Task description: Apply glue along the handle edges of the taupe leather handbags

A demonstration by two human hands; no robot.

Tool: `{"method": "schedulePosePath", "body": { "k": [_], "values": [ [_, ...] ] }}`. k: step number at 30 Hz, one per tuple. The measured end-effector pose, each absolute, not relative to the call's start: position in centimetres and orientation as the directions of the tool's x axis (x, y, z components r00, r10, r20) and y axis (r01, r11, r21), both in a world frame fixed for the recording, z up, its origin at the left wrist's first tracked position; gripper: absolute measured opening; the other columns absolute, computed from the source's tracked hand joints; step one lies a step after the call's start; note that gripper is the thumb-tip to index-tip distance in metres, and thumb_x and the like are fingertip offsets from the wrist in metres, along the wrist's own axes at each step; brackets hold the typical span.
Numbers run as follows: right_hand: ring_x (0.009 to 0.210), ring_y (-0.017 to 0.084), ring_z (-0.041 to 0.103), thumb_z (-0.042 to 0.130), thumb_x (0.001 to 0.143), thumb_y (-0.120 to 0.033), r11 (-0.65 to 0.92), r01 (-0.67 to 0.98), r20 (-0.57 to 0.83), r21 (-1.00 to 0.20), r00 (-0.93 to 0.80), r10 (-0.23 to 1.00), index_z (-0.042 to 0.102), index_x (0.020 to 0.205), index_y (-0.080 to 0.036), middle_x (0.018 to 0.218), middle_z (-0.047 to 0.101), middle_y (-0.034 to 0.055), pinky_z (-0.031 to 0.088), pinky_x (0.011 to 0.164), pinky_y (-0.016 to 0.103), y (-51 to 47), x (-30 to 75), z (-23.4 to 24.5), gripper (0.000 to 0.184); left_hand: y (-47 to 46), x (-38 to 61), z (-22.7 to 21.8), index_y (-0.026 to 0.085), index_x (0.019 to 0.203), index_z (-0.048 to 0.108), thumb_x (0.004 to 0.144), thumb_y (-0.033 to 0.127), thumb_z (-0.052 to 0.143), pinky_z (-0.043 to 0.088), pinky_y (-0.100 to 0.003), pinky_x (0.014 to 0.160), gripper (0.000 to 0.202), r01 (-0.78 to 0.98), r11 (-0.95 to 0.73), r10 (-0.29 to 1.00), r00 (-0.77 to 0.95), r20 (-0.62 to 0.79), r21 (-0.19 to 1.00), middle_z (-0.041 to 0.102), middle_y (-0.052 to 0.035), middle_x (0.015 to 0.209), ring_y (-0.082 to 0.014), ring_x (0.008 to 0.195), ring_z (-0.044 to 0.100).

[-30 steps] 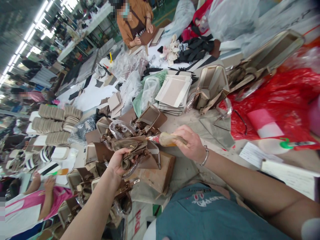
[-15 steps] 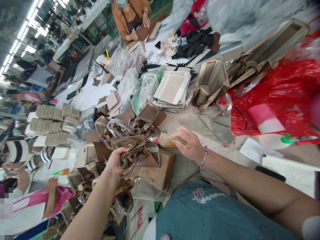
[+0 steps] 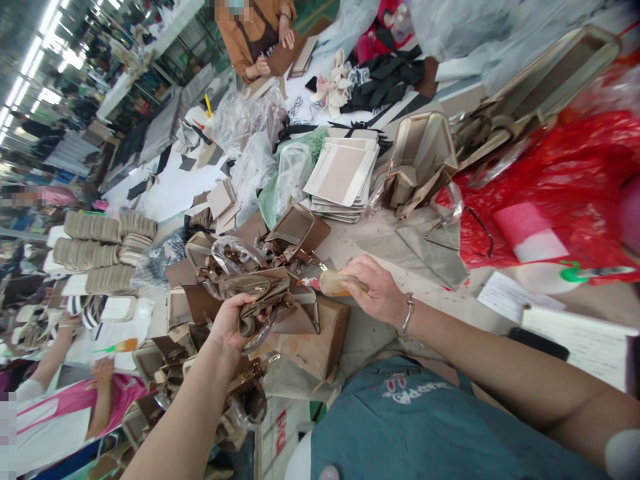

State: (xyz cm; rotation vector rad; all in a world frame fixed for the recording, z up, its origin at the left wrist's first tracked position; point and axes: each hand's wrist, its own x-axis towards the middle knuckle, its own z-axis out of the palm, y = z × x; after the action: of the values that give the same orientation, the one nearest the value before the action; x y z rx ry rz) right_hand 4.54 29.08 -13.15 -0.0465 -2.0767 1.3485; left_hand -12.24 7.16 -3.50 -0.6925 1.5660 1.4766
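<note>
My left hand (image 3: 234, 323) is closed on a brown handbag (image 3: 260, 288), a part-made piece with a gold zip and a clear-wrapped handle. Closed around a squeeze bottle (image 3: 333, 283) of yellowish liquid is my right hand (image 3: 375, 290). The bottle lies on its side in the air, its reddish nozzle pointing left at the bag's edge; I cannot tell whether the tip touches it. Beneath the bag is a cardboard box (image 3: 313, 340). More brown bags (image 3: 300, 230) crowd behind and to the left of it.
Light panels (image 3: 340, 170) are stacked beyond my hands. On the right lie a red plastic bag (image 3: 550, 193), another bottle (image 3: 545, 277) and an open notebook (image 3: 580, 347). Co-workers stand at the left and across the table. Stacked beige pieces (image 3: 90, 250) sit at the far left.
My two hands, the handbag and the bottle keep nearly the same positions. The view has shifted slightly. At the left, a co-worker's arm now reaches farther toward the striped pieces.
</note>
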Motion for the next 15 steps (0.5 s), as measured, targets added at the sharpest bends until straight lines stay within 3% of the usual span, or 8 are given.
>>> {"method": "schedulePosePath", "body": {
  "k": [6, 15],
  "values": [
    [0.086, 0.019, 0.054, 0.051, 0.084, -0.016, 0.489, -0.354, 0.558, -0.797, -0.74, 0.376, 0.056, 0.101, -0.021, 0.089, 0.058, 0.0055, 0.049, 0.075, 0.035, 29.4, 3.7, -12.4, 0.018, 7.3, -12.1, -3.4, 0.007, 0.073, 0.057, 0.062, 0.005, 0.045, 0.044, -0.021, 0.035, 0.016, -0.833, 0.188, 0.131, -0.504, -0.854, 0.52, 0.063, -0.0118, 0.055, -0.0165, 0.044, 0.057],
    [0.088, 0.019, 0.052, 0.049, 0.086, -0.017, 0.499, -0.243, 0.429, -0.832, -0.852, 0.3, 0.056, 0.098, -0.02, 0.088, 0.057, 0.0064, 0.048, 0.079, 0.036, 28.8, 5.1, -15.5, 0.014, 7.0, -12.3, -3.9, 0.006, 0.078, 0.056, 0.065, 0.004, 0.045, 0.044, -0.021, 0.036, 0.018, -0.838, 0.167, 0.162, -0.497, -0.852, 0.52, 0.065, -0.0138, 0.062, -0.0185, 0.05, 0.061]
  ]
}}
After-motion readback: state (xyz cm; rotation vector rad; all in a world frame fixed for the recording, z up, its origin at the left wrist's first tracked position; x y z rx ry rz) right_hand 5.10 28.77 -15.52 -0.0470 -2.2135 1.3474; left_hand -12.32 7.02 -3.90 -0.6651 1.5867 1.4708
